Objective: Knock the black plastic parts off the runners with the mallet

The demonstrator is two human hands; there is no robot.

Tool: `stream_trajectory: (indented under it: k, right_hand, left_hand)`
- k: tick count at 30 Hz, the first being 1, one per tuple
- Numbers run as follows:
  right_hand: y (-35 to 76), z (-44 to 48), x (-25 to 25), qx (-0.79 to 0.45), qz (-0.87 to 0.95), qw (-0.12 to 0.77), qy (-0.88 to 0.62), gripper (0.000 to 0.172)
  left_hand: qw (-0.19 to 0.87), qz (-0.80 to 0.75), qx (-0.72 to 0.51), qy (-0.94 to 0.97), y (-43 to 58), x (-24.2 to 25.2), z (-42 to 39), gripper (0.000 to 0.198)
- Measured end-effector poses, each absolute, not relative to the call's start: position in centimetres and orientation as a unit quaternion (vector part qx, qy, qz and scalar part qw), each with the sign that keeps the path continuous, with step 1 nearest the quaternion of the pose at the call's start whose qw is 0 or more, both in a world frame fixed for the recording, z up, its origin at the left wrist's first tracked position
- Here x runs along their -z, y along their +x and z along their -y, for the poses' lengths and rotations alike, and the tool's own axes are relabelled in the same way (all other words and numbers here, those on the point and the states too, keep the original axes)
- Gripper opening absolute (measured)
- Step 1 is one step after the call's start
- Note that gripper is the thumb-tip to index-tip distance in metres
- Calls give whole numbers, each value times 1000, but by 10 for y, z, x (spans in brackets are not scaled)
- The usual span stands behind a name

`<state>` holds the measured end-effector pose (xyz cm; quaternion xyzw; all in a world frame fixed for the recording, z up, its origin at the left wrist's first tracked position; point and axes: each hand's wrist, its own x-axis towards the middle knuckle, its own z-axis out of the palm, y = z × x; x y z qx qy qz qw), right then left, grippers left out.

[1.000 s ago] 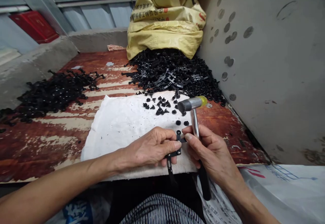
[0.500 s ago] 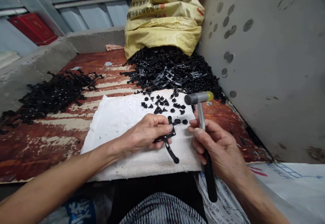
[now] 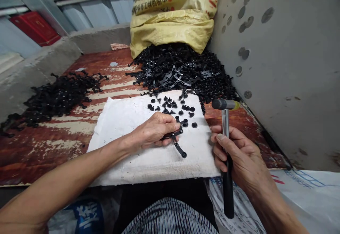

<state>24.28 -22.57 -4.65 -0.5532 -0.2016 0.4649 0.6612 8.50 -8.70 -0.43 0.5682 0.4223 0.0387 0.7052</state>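
My left hand (image 3: 154,132) is closed on a black plastic bracket (image 3: 176,141) and presses it down on the white cloth pad (image 3: 127,127). One arm of the bracket sticks out toward me. My right hand (image 3: 236,156) grips a small hammer (image 3: 225,127) with a metal head, yellow tip and black handle, held upright to the right of the pad. Several small black plugs (image 3: 172,108) lie scattered on the pad just beyond my left fingers.
A big heap of black brackets (image 3: 183,73) lies at the back under a yellow sack (image 3: 172,14). Another black heap (image 3: 53,97) sits at the left on the worn red table (image 3: 53,145). A grey wall (image 3: 287,67) closes the right side.
My left hand lowered the bracket onto the pad, further from me. My right hand moved away to the right with the hammer, which now stands clear of the plugs.
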Motion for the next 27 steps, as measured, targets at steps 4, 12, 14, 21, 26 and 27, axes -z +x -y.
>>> stream_trajectory:
  k: [4, 12, 14, 21, 26, 27]
  right_hand:
    - [244, 226, 46, -470, 199, 661, -550, 34]
    - [243, 225, 47, -471, 208, 659, -548, 32]
    - [243, 225, 48, -471, 204, 661, -548, 33]
    - [244, 226, 47, -477, 195, 660, -546, 34]
    - [244, 226, 49, -476, 205, 657, -548, 33]
    - [244, 226, 50, -477, 208, 654, -550, 33]
  left_hand:
    - [706, -420, -29, 569, 85, 6, 86, 27]
    - [703, -417, -29, 575, 85, 7, 85, 27]
    - [700, -423, -29, 574, 87, 5, 86, 28]
    - [691, -446, -20, 569, 92, -1, 87, 30]
    - [658, -429, -10, 618, 93, -2, 83, 33]
    - [644, -421, -5, 638, 92, -2, 81, 32]
